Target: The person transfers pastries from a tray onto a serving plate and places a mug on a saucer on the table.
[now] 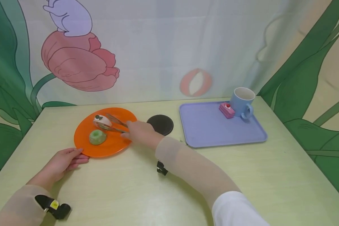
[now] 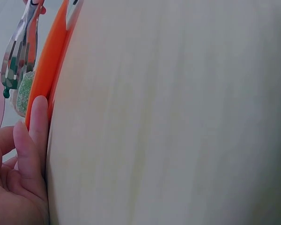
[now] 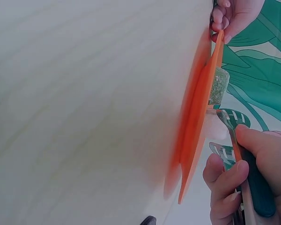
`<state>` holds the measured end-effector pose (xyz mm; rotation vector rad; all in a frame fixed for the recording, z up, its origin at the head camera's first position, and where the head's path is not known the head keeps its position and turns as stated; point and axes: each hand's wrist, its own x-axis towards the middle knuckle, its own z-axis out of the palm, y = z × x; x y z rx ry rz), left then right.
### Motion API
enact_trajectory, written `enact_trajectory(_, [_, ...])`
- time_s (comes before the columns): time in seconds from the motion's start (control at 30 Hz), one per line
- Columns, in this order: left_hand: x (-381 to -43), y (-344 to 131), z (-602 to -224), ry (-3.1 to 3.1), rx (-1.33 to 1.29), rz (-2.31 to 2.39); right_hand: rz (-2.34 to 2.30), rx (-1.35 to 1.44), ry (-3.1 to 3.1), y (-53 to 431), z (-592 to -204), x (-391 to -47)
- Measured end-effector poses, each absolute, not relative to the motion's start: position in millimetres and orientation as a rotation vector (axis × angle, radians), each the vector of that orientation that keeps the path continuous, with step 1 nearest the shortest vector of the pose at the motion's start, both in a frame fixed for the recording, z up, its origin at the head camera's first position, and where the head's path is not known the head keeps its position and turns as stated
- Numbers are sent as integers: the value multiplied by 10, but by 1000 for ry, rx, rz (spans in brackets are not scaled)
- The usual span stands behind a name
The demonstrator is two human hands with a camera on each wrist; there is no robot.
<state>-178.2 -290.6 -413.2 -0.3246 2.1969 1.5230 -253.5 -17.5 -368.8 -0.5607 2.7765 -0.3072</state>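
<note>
Grasping tongs (image 1: 113, 129) astride the white cake (image 1: 102, 119), the right hand (image 1: 142, 133) seems mid-pickup, needing a squeeze next; the left hand (image 1: 65, 160) pinches the orange plate (image 1: 115, 145) beneath, near the left edge of the tabletop (image 1: 130, 191).

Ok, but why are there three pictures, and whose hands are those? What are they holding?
There's no robot here, just one person's two hands. The wide picture was taken from the person's head, looking down. The other two were taken from their left and right wrists, so the table looks tipped sideways in them.

The left hand pinches the rim of an orange plate. The right hand holds tongs, with their ends around a white cake; I can't tell how firmly. A green cake sits on that plate too.

Further right are a black disc and a purple tray with a pink cake and a blue mug on it.
</note>
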Motion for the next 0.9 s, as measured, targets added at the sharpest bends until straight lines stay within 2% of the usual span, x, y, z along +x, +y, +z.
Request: enact_trajectory(0.9, [-1789, -2915, -4147, 2177, -307, 1560, -319, -663, 2819, 211, -3575, -2341])
